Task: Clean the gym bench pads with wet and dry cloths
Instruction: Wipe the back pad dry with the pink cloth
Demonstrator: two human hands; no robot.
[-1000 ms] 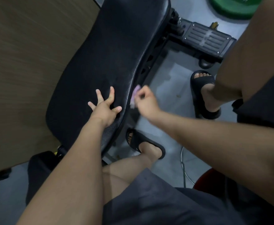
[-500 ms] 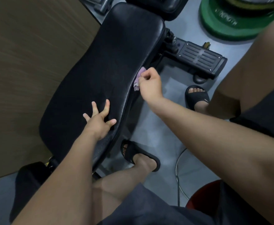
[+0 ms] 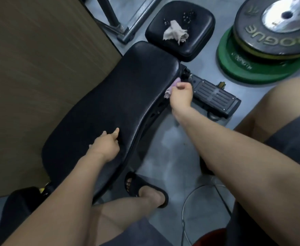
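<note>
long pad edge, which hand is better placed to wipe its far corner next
Right: the right hand grips the pink cloth at the edge of the long pad near that corner; the left hand holds none.

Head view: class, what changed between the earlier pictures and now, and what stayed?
The right hand, gripping the pink cloth, slid along the right edge of the long pad toward its far end. The left hand drew its spread fingers together. Unchanged: left hand rests on the pad; cloth stays gripped.

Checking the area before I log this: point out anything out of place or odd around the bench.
Only a crumpled pale cloth lying loose on the small seat pad, likely just parked there. Nothing looks spilled, damaged or askew.
</note>
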